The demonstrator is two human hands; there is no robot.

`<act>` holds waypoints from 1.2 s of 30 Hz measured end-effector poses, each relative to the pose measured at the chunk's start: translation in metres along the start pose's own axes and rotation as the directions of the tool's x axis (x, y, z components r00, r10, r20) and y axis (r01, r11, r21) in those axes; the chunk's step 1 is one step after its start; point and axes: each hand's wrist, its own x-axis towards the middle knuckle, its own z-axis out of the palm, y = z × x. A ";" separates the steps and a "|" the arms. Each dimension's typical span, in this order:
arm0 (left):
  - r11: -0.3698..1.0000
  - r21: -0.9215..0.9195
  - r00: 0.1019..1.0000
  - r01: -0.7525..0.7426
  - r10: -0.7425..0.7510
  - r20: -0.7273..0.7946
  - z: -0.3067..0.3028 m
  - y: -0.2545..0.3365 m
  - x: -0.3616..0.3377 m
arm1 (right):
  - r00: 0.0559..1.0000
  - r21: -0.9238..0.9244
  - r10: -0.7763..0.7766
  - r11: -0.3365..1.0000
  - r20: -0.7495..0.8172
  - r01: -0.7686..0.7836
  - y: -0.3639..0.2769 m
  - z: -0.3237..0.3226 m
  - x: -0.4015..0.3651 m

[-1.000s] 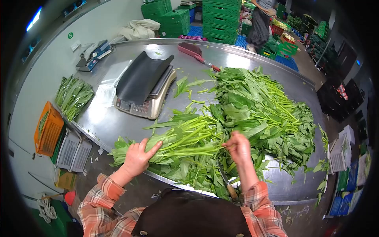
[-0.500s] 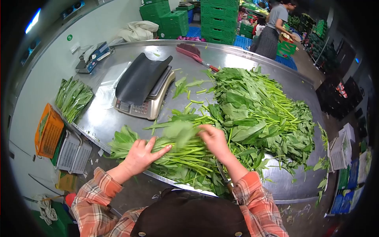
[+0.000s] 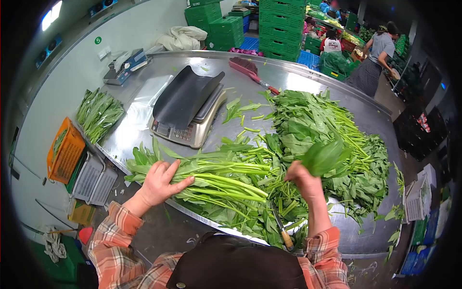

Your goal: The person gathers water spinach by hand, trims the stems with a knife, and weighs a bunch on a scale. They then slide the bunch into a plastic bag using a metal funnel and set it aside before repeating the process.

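your left hand (image 3: 161, 183) pressed down with an open grip on the bundle of greens (image 3: 226, 176) at 7 o'clock on the surface (image 3: 139, 137), probably to keep the stems aligned. your right hand (image 3: 303, 179), its grip pinched shut, held one leaf (image 3: 325, 156) clear of the pile (image 3: 337, 130) at 3 o'clock.

Fisheye view: a black ring swallows every corner, and straight lines bow towards the rim. The indoor light is bright and even, with a ceiling lamp (image 3: 50, 13) blown out white at upper left. The steel table (image 3: 130, 139) carries pale glare along its far edge and left side. The bundle of greens (image 3: 226, 180) is sharp and casts only soft shadow. The leaf (image 3: 325, 156) in the right hand (image 3: 303, 179) is slightly blurred. The far room at right is dim.
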 end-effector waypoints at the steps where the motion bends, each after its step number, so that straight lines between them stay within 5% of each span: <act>1: 1.000 0.010 1.000 -0.009 0.009 -0.016 0.000 0.001 0.003 | 0.999 -0.243 0.031 0.970 0.036 -0.021 -0.005 0.014 -0.005; 3: 1.000 0.015 0.999 -0.022 0.022 -0.041 -0.001 0.003 0.008 | 0.969 -0.635 0.119 0.771 0.214 0.046 0.010 0.032 0.000; 4: 1.000 0.009 0.998 -0.026 0.027 -0.051 -0.003 0.003 0.012 | 0.954 -0.412 0.025 0.905 0.299 0.106 0.008 0.042 -0.006; 6: 0.997 -0.071 0.999 0.025 -0.023 0.029 -0.002 0.005 0.015 | 0.811 -0.214 0.089 0.976 0.578 0.044 0.018 0.049 0.001; 8: 0.970 -0.193 0.970 0.150 -0.107 0.219 -0.002 0.004 0.015 | 0.880 -0.248 -0.152 0.925 0.451 0.287 0.022 0.052 0.005; 9: 0.834 -0.402 0.894 0.378 -0.217 0.391 -0.003 0.002 0.006 | 0.952 -0.044 0.220 0.976 0.214 -0.216 0.011 0.046 0.001; 10: 0.604 -0.534 0.782 0.591 -0.269 0.562 0.000 -0.001 -0.005 | 0.964 0.207 0.194 0.951 0.180 -0.230 -0.008 0.040 0.004; 11: 0.313 -0.571 0.646 0.759 -0.254 0.719 0.001 -0.005 -0.012 | 0.945 0.440 0.077 0.871 0.317 -0.218 -0.020 0.022 0.002; 12: -0.091 -0.584 0.561 0.807 -0.190 0.806 -0.001 -0.003 -0.014 | 0.940 0.513 -0.046 0.846 0.337 -0.142 -0.030 0.012 -0.004; 13: -0.325 -0.572 0.568 0.753 -0.117 0.815 0.013 0.000 -0.037 | 0.881 0.640 -0.170 0.748 0.441 -0.176 -0.038 0.007 -0.008; 15: -0.616 -0.447 0.521 0.649 -0.068 0.851 0.026 0.011 -0.068 | 0.845 0.630 -0.196 0.752 0.497 -0.196 -0.034 0.001 -0.017; 16: -0.709 -0.395 0.514 0.585 -0.053 0.856 0.030 0.018 -0.079 | 0.865 0.271 0.039 0.942 0.500 -0.199 -0.025 -0.004 -0.014; 17: -0.769 -0.356 0.510 0.531 -0.046 0.859 0.030 0.024 -0.087 | 0.879 -0.137 0.256 0.966 0.403 -0.219 -0.010 -0.011 -0.011; 18: -0.807 -0.331 0.512 0.488 -0.043 0.858 0.032 0.029 -0.094 | 0.932 -0.724 0.284 0.689 0.225 -0.034 -0.001 -0.012 -0.010; 19: -0.826 -0.318 0.517 0.466 -0.037 0.855 0.033 0.034 -0.097 | 0.920 -0.988 0.382 -0.088 0.085 0.128 0.007 -0.010 -0.008; 21: -0.848 -0.296 0.529 0.440 -0.022 0.848 0.035 0.042 -0.102 | 0.987 -0.984 0.044 0.100 0.152 0.147 0.005 -0.003 -0.010; 24: -0.853 -0.282 0.553 0.440 0.009 0.833 0.041 0.049 -0.104 | 0.897 -0.743 -0.299 0.506 0.325 0.438 -0.013 0.033 0.000; 28: -0.848 -0.238 0.576 0.473 0.093 0.812 0.041 0.062 -0.093 | 0.786 -0.651 -0.453 0.452 0.421 0.609 -0.031 0.073 0.015; 32: -0.817 -0.160 0.557 0.553 0.220 0.801 0.020 0.069 -0.065 | 0.663 -0.666 -0.562 0.245 0.495 0.705 -0.052 0.119 0.021; 36: -0.774 -0.153 0.577 0.615 0.309 0.756 0.014 0.077 -0.053 | 0.474 -0.394 -0.297 0.292 0.829 0.871 -0.030 0.124 0.030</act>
